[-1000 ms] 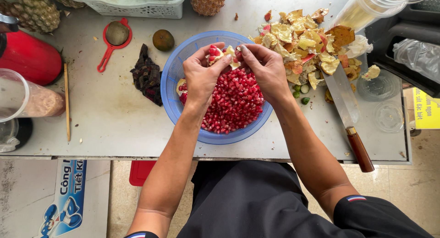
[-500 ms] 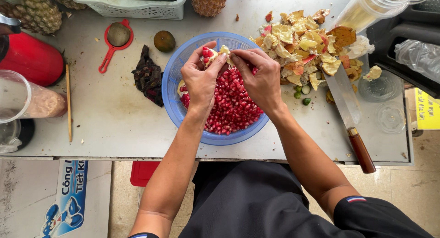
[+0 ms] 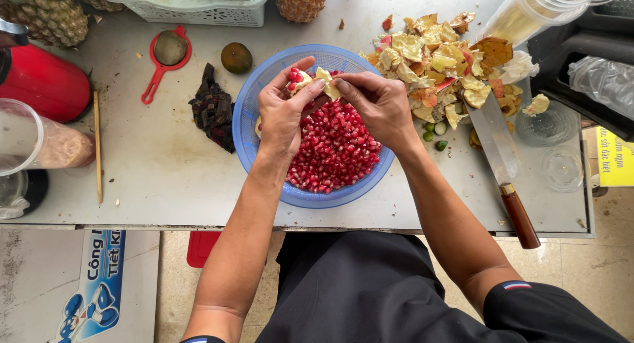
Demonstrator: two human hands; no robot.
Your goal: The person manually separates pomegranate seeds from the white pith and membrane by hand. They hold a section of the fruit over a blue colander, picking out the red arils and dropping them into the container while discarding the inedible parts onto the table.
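Left hand (image 3: 281, 112) and right hand (image 3: 378, 106), fingers closed on one pomegranate piece (image 3: 316, 82), hold it over a blue bowl (image 3: 254, 105) of red seeds (image 3: 333, 151). Peel scraps (image 3: 442, 62) lie just right of the bowl; a knife (image 3: 505, 174) rests beside them, blade under the pile's edge.

Both bare forearms reach forward and angle inward. The left hand (image 3: 282, 112) curls palm-in, thumb and fingers pinched. The right hand (image 3: 378, 105) mirrors it, fingers bent, fingertips meeting the left's.
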